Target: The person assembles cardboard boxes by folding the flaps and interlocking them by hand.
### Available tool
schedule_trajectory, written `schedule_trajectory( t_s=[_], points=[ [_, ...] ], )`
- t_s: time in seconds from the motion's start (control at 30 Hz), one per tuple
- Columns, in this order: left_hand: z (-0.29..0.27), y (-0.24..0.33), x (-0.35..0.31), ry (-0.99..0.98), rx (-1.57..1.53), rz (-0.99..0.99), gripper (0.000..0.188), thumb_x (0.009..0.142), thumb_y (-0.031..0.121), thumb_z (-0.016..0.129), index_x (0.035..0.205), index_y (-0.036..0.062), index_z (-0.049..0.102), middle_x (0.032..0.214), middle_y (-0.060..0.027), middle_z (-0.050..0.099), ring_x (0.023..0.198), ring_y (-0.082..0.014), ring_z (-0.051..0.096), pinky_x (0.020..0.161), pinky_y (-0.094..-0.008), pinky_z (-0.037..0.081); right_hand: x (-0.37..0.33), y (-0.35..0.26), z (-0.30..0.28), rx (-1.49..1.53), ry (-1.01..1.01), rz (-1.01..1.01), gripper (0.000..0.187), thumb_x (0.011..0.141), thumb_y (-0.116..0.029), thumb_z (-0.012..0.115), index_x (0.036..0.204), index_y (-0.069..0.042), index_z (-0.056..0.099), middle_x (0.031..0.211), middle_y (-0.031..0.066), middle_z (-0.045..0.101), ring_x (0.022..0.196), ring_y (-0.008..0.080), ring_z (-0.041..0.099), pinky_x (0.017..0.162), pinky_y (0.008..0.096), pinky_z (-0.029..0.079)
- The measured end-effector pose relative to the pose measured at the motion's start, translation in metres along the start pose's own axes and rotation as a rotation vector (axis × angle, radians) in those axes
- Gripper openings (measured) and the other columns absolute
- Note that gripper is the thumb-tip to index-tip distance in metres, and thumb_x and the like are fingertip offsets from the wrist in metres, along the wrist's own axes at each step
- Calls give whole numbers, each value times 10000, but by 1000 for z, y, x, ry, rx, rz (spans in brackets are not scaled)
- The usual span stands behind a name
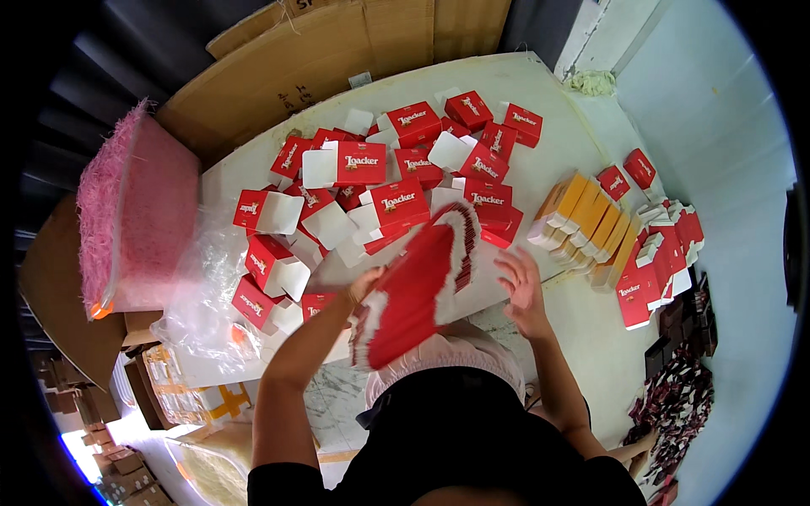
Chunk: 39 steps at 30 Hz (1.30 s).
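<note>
My left hand (369,283) is closed on the left edge of a stack of flattened red cartons (413,291), held tilted in front of my body and partly smeared by motion. White flaps and dark printed edges show along its sides. To the right of the stack, my right hand (523,293) is open with its fingers apart, touching nothing. Beyond both hands lies a loose heap of made-up red boxes (398,202), many with white end flaps standing out.
Yellow cartons (586,221) stand in a row on the right, beside more flat red cartons (650,282). Dark wrapped pieces (675,401) are piled at the lower right, near another person's hand (643,447). A pink tub (160,219) of shredded filler and clear plastic (207,291) are left.
</note>
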State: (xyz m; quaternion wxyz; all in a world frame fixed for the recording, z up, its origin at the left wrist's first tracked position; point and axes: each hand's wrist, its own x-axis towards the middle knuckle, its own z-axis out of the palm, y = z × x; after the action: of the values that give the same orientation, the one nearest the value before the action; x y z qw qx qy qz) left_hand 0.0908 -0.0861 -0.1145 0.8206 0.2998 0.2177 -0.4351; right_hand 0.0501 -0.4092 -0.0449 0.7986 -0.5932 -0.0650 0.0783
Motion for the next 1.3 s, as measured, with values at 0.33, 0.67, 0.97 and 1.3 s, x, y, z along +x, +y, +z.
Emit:
schedule_trajectory(
  t_s=[0.33,0.67,0.97,1.3],
  points=[
    [-30,-134,8,11,-117,-87,400,807,250,603,1143,43,538,1079,-63,585,973,-146,537,823,-269,444,53,52,12,221,-82,208,937,642,-509,739,1336,-34,326,1253,79,466,1048,152,527,856,262,436],
    [-66,-130,42,-261,-122,-176,327,852,213,551,1134,48,545,1060,-48,586,911,-126,543,771,-243,456,12,107,19,-35,212,456,526,767,-124,669,1214,17,431,1094,79,540,960,158,533,838,281,443],
    [-37,-136,-10,146,103,1,291,904,169,463,1098,-15,577,961,-18,610,702,-65,493,603,-165,430,22,133,7,-103,265,463,419,796,-187,660,1130,-2,487,972,52,580,838,130,554,728,284,465],
    [20,2,-74,225,1429,146,205,827,174,531,727,14,612,741,-89,642,645,-156,610,593,-270,478,24,160,-8,-1460,411,-269,572,718,-308,717,1150,-34,462,1032,202,524,717,289,566,696,382,458]
  ],
)
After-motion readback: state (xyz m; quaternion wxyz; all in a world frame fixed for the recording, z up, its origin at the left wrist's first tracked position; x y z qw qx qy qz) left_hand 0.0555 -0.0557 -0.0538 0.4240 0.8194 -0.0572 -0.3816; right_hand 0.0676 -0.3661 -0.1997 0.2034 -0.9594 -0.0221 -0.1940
